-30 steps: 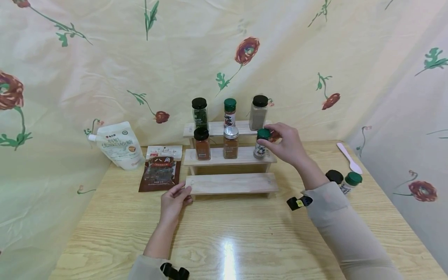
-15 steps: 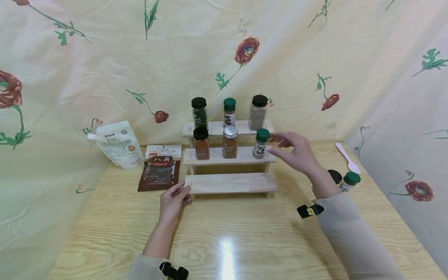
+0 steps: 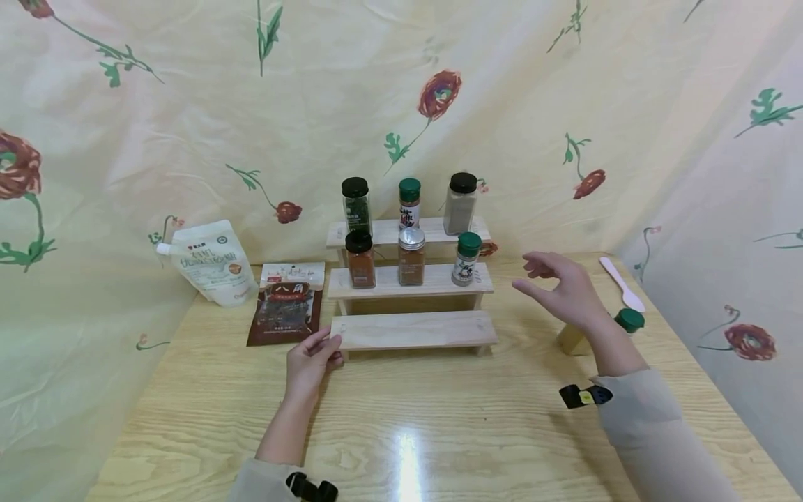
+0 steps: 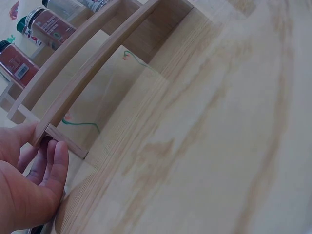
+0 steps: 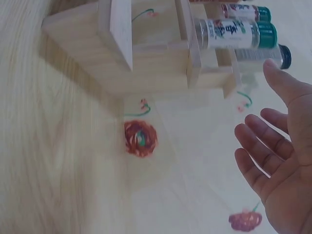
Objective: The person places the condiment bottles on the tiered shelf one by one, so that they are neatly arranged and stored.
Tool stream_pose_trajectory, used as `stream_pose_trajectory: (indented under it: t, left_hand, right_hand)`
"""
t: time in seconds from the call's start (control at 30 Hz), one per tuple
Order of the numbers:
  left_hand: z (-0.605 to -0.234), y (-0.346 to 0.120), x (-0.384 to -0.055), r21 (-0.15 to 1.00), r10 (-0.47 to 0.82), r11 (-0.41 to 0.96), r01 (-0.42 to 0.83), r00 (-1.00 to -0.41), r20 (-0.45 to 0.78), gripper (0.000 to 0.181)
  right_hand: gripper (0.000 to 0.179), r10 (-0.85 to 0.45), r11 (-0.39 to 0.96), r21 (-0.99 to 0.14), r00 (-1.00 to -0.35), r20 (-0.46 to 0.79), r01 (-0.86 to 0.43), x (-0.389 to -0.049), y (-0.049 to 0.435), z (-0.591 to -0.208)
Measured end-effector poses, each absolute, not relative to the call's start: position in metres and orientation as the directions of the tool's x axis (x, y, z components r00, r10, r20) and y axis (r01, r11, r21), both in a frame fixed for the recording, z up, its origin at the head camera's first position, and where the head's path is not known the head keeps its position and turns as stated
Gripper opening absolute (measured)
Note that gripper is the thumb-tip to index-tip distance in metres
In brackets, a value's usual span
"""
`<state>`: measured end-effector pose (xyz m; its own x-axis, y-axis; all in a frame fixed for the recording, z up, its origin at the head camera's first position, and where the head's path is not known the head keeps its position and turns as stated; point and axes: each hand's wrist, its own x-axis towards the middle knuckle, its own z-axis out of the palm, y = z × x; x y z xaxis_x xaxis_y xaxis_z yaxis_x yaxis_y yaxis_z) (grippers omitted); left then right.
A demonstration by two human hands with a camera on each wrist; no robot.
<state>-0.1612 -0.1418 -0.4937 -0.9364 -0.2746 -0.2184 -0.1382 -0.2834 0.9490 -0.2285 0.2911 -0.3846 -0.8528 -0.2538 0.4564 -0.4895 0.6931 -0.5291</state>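
My left hand (image 3: 310,362) pinches the left end of the lowest step of a three-step wooden spice rack (image 3: 414,330). In the left wrist view, the left hand's fingers (image 4: 56,168) curl under that end with the thumb above. My right hand (image 3: 564,289) hangs in the air right of the rack, its fingers apart and holding nothing. The nearest jar to it is a green-capped spice jar (image 3: 465,259) on the middle step. Beside that stand a silver-capped jar (image 3: 411,258) and a black-capped jar (image 3: 360,259). Three more jars, including a grey one (image 3: 460,203), stand on the top step.
Left of the rack lie a brown spice packet (image 3: 285,307) and a white spouted pouch (image 3: 216,265). Behind the right forearm are a partly hidden yellowish jar (image 3: 574,341) and another green-capped jar (image 3: 630,320). A pink spoon (image 3: 622,284) lies near the right wall.
My right hand has let go of the green-capped jar on the middle step and drawn back to the right. The left hand stays at the rack's end.
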Motion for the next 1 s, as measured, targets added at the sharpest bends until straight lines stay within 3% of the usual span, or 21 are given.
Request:
stream_pose_trajectory:
  t: [0.53,1.0]
  left_hand:
    - [-0.493,-0.141,-0.16,0.953,-0.274,-0.276,-0.127,-0.94,-0.204,0.043]
    - [-0.492,-0.142,-0.16,0.953,-0.269,-0.274,-0.13,-0.941,-0.206,0.043]
  right_hand:
    - [0.051,-0.199,0.76,-0.522,-0.904,0.378,-0.386,-0.206,0.336,-0.391]
    - [0.048,-0.262,0.819,-0.419,-0.905,0.336,-0.393,-0.198,0.375,-0.403]
